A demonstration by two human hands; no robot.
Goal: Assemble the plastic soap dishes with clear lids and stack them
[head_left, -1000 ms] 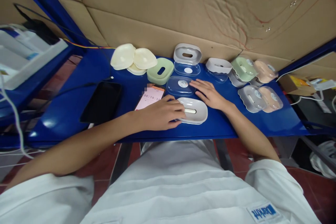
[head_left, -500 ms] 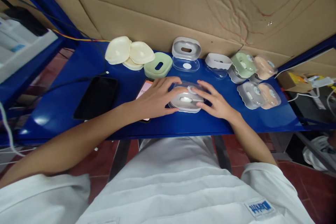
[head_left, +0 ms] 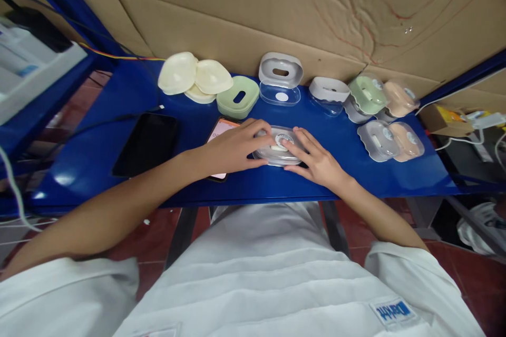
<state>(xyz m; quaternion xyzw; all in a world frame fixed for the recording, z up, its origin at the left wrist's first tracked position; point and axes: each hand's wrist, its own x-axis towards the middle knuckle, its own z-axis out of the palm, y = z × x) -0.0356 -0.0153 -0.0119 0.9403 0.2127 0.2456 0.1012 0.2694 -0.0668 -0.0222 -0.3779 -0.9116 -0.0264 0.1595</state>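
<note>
Brown cardboard (head_left: 221, 21) rises behind your blue counter (head_left: 340, 187), where the gray box (head_left: 279, 161) lies flat near the front edge, a clear lid (head_left: 280, 130) over it. Your left hand (head_left: 239, 146) has its grip partly curled round the box's left end, thumb low at the near side. Your right hand (head_left: 322, 165) spans the other end, its grip also half closed on the box, one finger by the round sticker. Just left, a lit phone (head_left: 222, 127) sits partly under your left hand.
</note>
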